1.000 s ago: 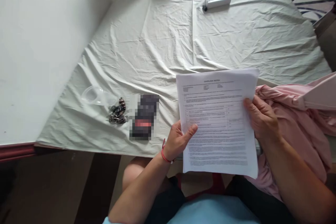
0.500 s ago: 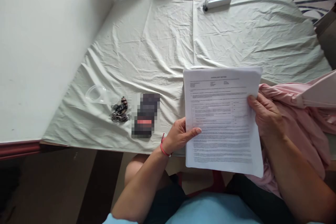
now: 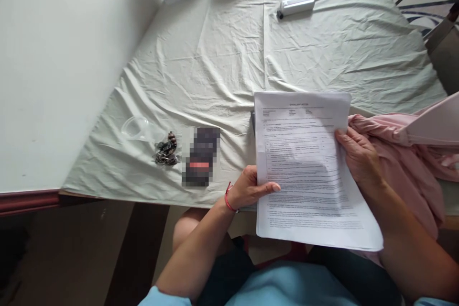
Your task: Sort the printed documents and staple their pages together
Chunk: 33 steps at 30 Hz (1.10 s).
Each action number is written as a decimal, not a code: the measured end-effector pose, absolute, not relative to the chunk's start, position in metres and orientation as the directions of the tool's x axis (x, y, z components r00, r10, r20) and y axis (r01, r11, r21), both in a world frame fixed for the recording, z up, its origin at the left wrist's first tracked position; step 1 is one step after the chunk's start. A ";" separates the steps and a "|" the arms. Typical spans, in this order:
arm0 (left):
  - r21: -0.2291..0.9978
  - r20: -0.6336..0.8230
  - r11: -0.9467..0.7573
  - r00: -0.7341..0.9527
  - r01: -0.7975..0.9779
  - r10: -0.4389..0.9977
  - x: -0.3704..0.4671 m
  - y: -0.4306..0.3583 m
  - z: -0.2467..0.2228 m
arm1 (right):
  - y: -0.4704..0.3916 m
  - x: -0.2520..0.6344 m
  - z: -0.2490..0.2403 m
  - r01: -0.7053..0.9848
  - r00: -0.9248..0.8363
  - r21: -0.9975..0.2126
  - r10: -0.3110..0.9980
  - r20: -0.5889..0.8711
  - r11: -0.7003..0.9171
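Holding step: my left hand [image 3: 248, 190] and right hand [image 3: 361, 158] pinch white, rectangular printed paper sheets [image 3: 301, 167]; next move likely needs even grip.

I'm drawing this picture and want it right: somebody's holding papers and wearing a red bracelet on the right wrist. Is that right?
Not quite. The red bracelet is on the left wrist, not the right one, as the head view shows. The papers are indeed being held.
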State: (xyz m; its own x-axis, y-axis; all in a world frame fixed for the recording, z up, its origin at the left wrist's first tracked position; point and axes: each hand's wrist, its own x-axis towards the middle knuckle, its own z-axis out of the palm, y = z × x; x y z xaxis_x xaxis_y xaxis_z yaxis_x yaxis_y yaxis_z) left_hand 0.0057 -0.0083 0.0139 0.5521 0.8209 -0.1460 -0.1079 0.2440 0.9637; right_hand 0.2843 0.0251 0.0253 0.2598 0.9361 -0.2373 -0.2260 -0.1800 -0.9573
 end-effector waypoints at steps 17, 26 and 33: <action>0.885 -0.251 0.369 0.376 -0.284 0.892 0.016 -0.008 0.018 | 0.023 0.283 0.023 -0.129 0.363 -0.990 0.932 0.006 0.057; 0.953 -0.245 0.296 0.398 -0.070 0.884 0.015 -0.012 0.021 | 0.020 0.282 0.027 -0.148 0.324 -0.989 0.945 -0.028 0.021; 0.938 -0.243 0.331 0.489 -0.100 0.838 0.011 -0.011 0.015 | 0.021 0.284 0.029 -0.244 0.273 -0.968 0.954 -0.120 -0.052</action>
State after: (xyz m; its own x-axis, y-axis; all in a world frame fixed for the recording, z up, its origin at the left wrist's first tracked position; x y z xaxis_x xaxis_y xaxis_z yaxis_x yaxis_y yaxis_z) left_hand 0.0113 -0.0114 0.0151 0.4887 0.8378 -0.2433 -0.1001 0.3309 0.9384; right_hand 0.2840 0.0207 0.0286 0.2735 0.9544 -0.1199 -0.2440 -0.0517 -0.9684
